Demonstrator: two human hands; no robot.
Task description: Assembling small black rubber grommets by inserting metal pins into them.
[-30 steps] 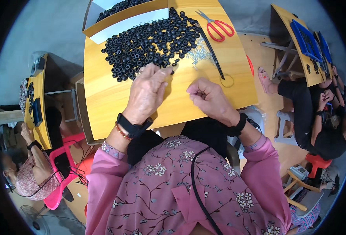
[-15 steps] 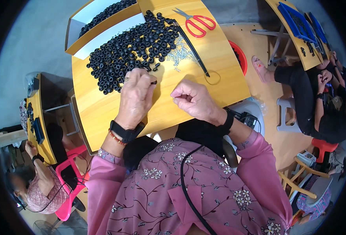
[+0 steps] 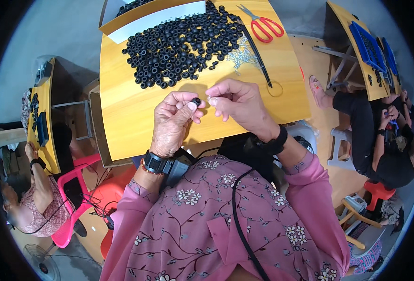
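My left hand (image 3: 173,119) pinches a small round black piece (image 3: 196,101) between thumb and index finger, over the near part of the yellow table (image 3: 136,126). Close beside it, my right hand (image 3: 240,102) is closed in a pinch on a tiny pale bit, too small to name. The two sets of fingertips almost meet. Beyond my hands spreads a heap of similar black pieces (image 3: 174,51), many with a hole in the middle. To its right lie tiny silvery bits (image 3: 242,58).
Red-handled scissors (image 3: 265,29) and a thin black rod (image 3: 256,51) with a loop (image 3: 276,88) lie at the right. A white-and-brown box (image 3: 155,19) stands at the back. Other people sit at tables on both sides, with blue trays (image 3: 367,44) at the right.
My left hand has come back from the heap's edge with a black piece now visible in its fingers. My right hand has drawn closer to it. The view has shifted.
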